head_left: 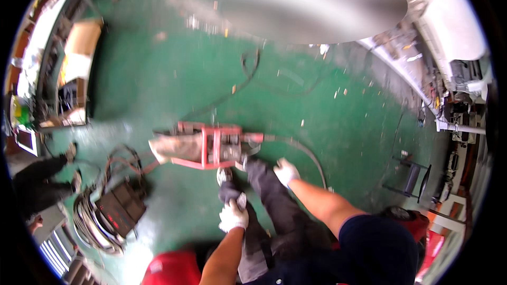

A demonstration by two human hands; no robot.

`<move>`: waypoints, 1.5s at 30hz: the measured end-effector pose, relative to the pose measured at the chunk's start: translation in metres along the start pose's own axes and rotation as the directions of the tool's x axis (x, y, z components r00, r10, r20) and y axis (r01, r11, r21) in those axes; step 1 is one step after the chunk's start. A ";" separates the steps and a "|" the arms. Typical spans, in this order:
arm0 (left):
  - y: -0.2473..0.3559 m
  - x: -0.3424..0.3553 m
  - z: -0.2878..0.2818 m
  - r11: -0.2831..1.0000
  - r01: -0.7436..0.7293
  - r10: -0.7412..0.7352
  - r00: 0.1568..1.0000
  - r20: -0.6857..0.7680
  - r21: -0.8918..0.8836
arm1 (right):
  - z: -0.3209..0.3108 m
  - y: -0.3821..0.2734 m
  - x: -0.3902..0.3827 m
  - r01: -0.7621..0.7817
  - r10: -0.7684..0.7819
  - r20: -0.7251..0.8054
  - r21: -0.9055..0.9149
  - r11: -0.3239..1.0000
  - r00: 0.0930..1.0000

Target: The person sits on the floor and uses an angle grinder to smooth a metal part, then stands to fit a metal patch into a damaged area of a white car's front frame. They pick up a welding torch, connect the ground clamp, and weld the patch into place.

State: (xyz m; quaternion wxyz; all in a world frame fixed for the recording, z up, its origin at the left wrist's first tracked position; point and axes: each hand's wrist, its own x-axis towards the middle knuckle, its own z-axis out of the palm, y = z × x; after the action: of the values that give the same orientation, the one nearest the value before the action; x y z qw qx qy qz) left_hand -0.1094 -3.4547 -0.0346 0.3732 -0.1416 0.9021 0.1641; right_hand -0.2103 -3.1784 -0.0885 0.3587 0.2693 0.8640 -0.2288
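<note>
My left hand (233, 217), in a white glove, is in front of my shin with its fingers curled. A small pale grey thing (241, 200) shows at its fingertips, too blurred to name. My right hand (285, 172), also gloved in white, hangs beside my right knee with its fingers apart and nothing in it. On the floor just beyond my shoes lies a red metal frame (205, 150) with machine parts inside and a brownish cover at its left end. A thick dark cable (301, 145) leaves its right end.
At left, a dark box-shaped machine (120, 208) stands beside coiled cables (87, 221). Another person's legs (45, 174) are at the far left, near a workbench (79, 47). A black stool-like frame (412, 177) stands at right. A loose cable (251, 74) and small scraps lie on the green floor.
</note>
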 end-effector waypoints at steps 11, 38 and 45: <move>-0.028 0.037 -0.204 0.939 -0.186 0.195 0.981 0.002 -0.289 | -0.171 0.160 -0.166 -0.232 0.380 -0.121 0.612 0.756 0.917; 0.396 -0.332 -0.019 0.565 -0.705 0.795 0.325 0.513 -0.429 | -0.224 0.304 -0.441 0.479 0.326 -0.614 0.777 0.409 0.719; 0.501 -0.356 0.045 0.391 -0.865 0.801 0.153 0.578 -0.313 | -0.265 0.396 -0.446 0.423 0.513 -0.446 0.890 0.168 0.734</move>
State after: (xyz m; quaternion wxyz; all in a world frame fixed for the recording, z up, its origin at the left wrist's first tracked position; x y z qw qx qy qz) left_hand -0.0280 -2.9357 0.2872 0.5132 0.4629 0.6393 0.3372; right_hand 0.1741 -2.8595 0.3323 -0.2385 0.5239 0.5549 -0.6006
